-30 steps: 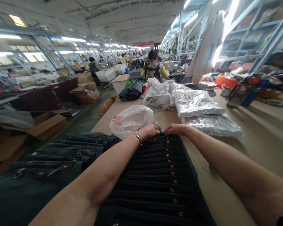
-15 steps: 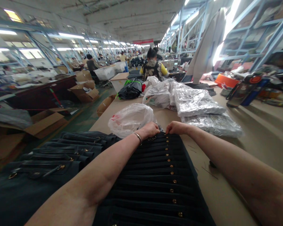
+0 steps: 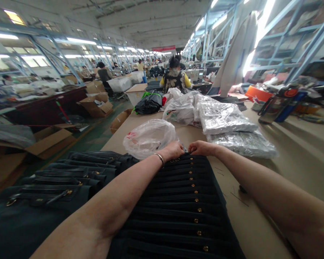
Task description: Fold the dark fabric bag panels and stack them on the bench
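Note:
Dark fabric pieces point(image 3: 175, 201) lie overlapped in a long row before me, with small gold-coloured fittings along their right part. At the far end of the row, my left hand point(image 3: 175, 149), with a bracelet at the wrist, is closed on something too small to make out. Close to its right, my right hand point(image 3: 198, 148) pinches at the far edge of the last dark piece. A clear plastic bag point(image 3: 148, 135) lies open just beyond my left hand. More dark pieces with zips and rings point(image 3: 54, 190) are stacked on the left.
Plastic-wrapped packages point(image 3: 224, 118) lie beyond my right hand on the brown table point(image 3: 261, 183). A black bundle point(image 3: 149, 102) is at the table's far left. A bottle point(image 3: 277, 104) stands at the right. Cardboard boxes point(image 3: 51, 140) are on the left. A person point(image 3: 175, 77) sits ahead.
Both hands have moved slightly lower and a little closer together at the far end of the row. The metal bits seen between the fingers earlier are now mostly covered.

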A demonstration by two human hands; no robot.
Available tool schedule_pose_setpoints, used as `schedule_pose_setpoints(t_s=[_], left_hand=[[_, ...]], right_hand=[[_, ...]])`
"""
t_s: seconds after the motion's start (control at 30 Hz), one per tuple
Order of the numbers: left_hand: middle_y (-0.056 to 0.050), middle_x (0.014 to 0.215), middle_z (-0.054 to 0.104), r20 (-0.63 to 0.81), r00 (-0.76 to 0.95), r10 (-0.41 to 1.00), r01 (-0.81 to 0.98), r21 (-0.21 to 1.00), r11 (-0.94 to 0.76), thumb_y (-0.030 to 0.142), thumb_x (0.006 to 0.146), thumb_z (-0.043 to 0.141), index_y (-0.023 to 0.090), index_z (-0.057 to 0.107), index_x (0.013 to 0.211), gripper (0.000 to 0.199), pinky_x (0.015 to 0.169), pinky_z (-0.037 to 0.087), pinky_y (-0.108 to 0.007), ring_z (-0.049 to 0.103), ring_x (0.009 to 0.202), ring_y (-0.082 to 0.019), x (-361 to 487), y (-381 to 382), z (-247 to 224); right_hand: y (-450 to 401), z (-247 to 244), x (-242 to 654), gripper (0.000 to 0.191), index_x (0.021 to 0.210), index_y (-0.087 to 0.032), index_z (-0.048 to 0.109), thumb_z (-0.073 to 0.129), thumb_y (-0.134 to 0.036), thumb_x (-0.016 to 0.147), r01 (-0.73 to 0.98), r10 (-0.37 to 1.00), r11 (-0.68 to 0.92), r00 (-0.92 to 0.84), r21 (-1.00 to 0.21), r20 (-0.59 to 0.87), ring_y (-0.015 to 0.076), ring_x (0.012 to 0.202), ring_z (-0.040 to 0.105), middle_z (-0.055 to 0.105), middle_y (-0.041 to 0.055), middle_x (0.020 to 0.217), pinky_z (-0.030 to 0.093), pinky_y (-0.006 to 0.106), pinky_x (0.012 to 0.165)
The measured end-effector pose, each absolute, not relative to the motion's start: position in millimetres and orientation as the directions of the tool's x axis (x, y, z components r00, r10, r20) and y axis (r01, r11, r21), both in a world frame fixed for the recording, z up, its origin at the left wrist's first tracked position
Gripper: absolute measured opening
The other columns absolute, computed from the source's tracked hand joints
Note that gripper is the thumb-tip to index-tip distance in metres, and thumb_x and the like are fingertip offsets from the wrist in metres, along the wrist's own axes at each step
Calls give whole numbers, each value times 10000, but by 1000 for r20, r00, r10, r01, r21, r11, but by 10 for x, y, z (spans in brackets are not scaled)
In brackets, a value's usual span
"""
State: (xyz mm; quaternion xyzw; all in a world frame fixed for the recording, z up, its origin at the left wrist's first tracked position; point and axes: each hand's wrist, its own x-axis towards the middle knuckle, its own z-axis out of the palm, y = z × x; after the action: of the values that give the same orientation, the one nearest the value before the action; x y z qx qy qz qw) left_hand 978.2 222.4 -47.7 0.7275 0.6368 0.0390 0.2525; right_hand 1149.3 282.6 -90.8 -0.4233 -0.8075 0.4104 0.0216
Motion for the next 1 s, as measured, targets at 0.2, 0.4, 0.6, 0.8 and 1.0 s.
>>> schedule_pose_setpoints(t_s=[0.2,0.4,0.6,0.8,1.0], left_hand=[[-23,655,639,-264,202,943,910,407,-81,193,736,528,127,729,812,225,521,357,-205,502,578,-109,9796,2250,-508],[-32,648,637,-249,215,944,906,411,-98,206,720,534,125,731,803,229,514,343,-220,497,575,-116,9808,2264,-548],[-29,662,654,-230,210,950,897,432,-94,198,726,521,133,732,805,234,540,372,-206,526,594,-116,9786,2264,-604],[-35,682,664,-216,204,955,889,450,-88,204,727,530,129,732,792,225,561,390,-204,550,620,-122,9777,2244,-610],[-37,737,678,-207,169,964,877,478,-51,212,746,515,125,721,807,232,562,391,-195,558,649,-117,9726,2189,-545]], right_hand=[[2815,-862,11453,320,956,-145,700,599,-228,663,668,667,292,-655,-685,-355,79,597,526,636,-38,671,400,169,566],[2791,-809,11487,359,938,-152,721,572,-182,612,643,608,285,-695,-711,-384,95,622,541,635,-54,645,416,181,618],[2811,-849,11504,389,935,-159,720,563,-164,579,625,604,254,-698,-738,-384,97,632,548,649,-56,676,430,186,633],[2746,-843,11481,391,907,-151,723,540,-130,563,617,649,156,-653,-772,-390,101,610,564,662,-45,658,432,181,584],[2737,-858,11494,402,969,-127,709,568,-151,594,558,680,63,-631,-827,-374,108,645,594,697,-8,742,470,196,634]])
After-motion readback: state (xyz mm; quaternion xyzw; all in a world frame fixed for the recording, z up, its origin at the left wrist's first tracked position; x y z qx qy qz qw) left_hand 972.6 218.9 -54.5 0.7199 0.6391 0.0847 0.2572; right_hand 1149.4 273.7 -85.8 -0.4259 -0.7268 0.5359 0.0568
